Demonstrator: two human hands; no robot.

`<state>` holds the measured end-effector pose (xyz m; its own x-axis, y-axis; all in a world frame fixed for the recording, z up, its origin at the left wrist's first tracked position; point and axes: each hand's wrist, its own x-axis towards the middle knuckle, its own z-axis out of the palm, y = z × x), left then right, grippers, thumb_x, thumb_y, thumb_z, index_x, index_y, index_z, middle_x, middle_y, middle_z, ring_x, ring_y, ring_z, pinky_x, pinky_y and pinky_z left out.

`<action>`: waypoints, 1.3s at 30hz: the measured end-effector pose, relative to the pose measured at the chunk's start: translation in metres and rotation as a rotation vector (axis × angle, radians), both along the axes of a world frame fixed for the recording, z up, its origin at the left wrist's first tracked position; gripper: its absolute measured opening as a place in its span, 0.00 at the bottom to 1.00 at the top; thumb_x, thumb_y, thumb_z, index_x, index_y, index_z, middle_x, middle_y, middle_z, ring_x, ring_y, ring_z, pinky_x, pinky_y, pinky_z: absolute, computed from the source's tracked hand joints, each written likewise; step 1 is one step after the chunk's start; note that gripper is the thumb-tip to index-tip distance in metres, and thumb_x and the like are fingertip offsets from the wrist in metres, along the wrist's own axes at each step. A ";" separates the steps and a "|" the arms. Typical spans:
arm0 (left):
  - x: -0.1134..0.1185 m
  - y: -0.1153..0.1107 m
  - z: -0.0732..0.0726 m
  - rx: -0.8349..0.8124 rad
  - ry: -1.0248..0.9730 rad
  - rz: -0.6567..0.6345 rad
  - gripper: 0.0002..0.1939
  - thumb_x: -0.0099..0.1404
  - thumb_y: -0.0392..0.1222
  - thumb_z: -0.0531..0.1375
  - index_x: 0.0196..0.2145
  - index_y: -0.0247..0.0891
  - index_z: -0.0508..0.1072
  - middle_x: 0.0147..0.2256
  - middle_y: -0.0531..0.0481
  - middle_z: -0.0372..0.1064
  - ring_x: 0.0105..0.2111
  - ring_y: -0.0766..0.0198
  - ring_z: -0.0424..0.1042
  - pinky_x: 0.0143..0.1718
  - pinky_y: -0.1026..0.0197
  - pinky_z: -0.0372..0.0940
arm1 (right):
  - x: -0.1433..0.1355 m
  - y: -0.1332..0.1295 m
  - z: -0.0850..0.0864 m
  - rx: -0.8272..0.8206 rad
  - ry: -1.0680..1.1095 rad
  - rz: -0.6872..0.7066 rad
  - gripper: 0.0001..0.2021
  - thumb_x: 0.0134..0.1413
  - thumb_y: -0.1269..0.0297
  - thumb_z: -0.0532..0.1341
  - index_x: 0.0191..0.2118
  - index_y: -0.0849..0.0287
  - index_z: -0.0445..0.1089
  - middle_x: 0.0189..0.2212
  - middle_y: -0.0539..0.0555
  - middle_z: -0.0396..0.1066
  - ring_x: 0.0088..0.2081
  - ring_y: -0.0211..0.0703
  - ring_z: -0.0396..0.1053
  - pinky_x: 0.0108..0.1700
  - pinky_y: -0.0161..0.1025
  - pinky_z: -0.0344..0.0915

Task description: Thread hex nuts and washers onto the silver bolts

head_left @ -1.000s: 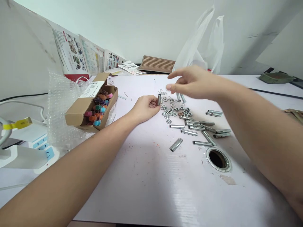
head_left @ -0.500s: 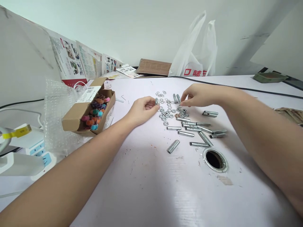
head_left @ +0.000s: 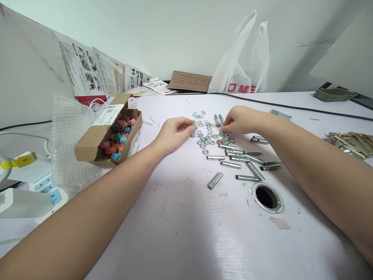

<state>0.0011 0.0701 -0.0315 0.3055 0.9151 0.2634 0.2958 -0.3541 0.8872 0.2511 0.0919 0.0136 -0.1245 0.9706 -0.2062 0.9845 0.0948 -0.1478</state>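
Note:
My left hand (head_left: 177,134) is closed on a small metal tube (head_left: 192,128), held upright between thumb and fingers at the left of the loose parts. Over the right side of the nuts, my right hand (head_left: 236,119) has its fingers pinched together; what they hold, if anything, is too small to make out. Between and below the hands lie several hex nuts (head_left: 205,152) and thin rings (head_left: 199,116). Several silvery metal tubes (head_left: 230,165) are scattered nearer the camera, and two more (head_left: 216,120) lie just left of my right hand.
An open cardboard box (head_left: 87,144) of colourful caps stands at the left beside bubble wrap (head_left: 65,144) and a power strip (head_left: 48,189). A round hole (head_left: 267,196) pierces the table at the right front. Brass-coloured pieces (head_left: 351,144) lie far right. A plastic bag (head_left: 239,70) stands behind.
My right hand has drawn down slightly, with its fingertips now at the nuts. More of the tube shows in my left hand. The view has shifted a little.

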 end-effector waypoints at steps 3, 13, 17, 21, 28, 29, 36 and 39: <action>0.001 -0.001 0.000 -0.005 -0.002 0.001 0.15 0.59 0.48 0.65 0.37 0.32 0.77 0.35 0.45 0.75 0.33 0.66 0.72 0.39 0.61 0.66 | -0.002 -0.001 0.002 -0.012 0.043 -0.023 0.11 0.47 0.54 0.67 0.30 0.57 0.77 0.31 0.56 0.75 0.30 0.45 0.69 0.31 0.42 0.62; 0.001 0.004 -0.005 -0.054 -0.074 -0.052 0.13 0.55 0.40 0.68 0.38 0.32 0.75 0.33 0.48 0.74 0.32 0.67 0.72 0.38 0.62 0.68 | -0.049 -0.033 0.028 0.079 0.771 -0.051 0.18 0.49 0.54 0.68 0.21 0.60 0.65 0.20 0.53 0.61 0.23 0.36 0.56 0.26 0.39 0.56; 0.001 0.002 -0.003 -0.046 -0.055 -0.055 0.11 0.56 0.40 0.67 0.35 0.31 0.74 0.32 0.47 0.74 0.33 0.66 0.73 0.38 0.62 0.68 | -0.078 -0.035 0.022 0.103 0.743 -0.036 0.16 0.50 0.55 0.66 0.22 0.60 0.66 0.18 0.52 0.60 0.21 0.34 0.51 0.22 0.37 0.49; 0.001 0.003 -0.004 -0.056 -0.074 -0.081 0.12 0.57 0.40 0.67 0.37 0.31 0.74 0.34 0.46 0.74 0.34 0.65 0.73 0.39 0.60 0.68 | -0.082 -0.030 0.018 0.095 0.719 -0.032 0.15 0.49 0.55 0.65 0.22 0.60 0.65 0.19 0.52 0.61 0.21 0.34 0.52 0.22 0.36 0.49; 0.000 0.004 -0.006 -0.052 -0.057 -0.078 0.12 0.58 0.40 0.66 0.39 0.33 0.74 0.31 0.49 0.71 0.30 0.69 0.69 0.35 0.63 0.65 | -0.064 -0.022 0.019 -0.037 0.670 0.002 0.19 0.52 0.49 0.64 0.22 0.59 0.66 0.23 0.58 0.66 0.25 0.41 0.62 0.25 0.39 0.59; 0.000 0.004 -0.006 -0.060 -0.056 -0.070 0.12 0.58 0.40 0.66 0.39 0.33 0.74 0.31 0.50 0.71 0.30 0.69 0.69 0.35 0.63 0.66 | -0.060 -0.019 0.021 -0.027 0.637 0.001 0.20 0.52 0.47 0.64 0.23 0.59 0.66 0.24 0.58 0.68 0.26 0.42 0.63 0.26 0.39 0.60; -0.001 0.004 -0.006 -0.107 -0.028 -0.013 0.13 0.57 0.40 0.66 0.40 0.34 0.74 0.33 0.48 0.72 0.31 0.68 0.71 0.39 0.61 0.68 | -0.041 0.021 0.028 0.122 0.386 -0.125 0.16 0.49 0.49 0.66 0.30 0.59 0.75 0.31 0.61 0.73 0.28 0.44 0.66 0.25 0.40 0.61; -0.002 0.005 -0.008 -0.115 -0.047 -0.014 0.17 0.57 0.40 0.66 0.44 0.35 0.73 0.33 0.50 0.71 0.31 0.69 0.71 0.38 0.62 0.68 | -0.048 0.034 0.017 0.066 0.240 -0.079 0.12 0.47 0.55 0.67 0.31 0.60 0.77 0.30 0.59 0.74 0.28 0.45 0.68 0.26 0.40 0.62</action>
<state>-0.0011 0.0749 -0.0390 0.3078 0.9358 0.1716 0.2483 -0.2532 0.9350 0.2032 0.1254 0.0307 -0.0854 0.9896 -0.1155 0.9268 0.0364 -0.3737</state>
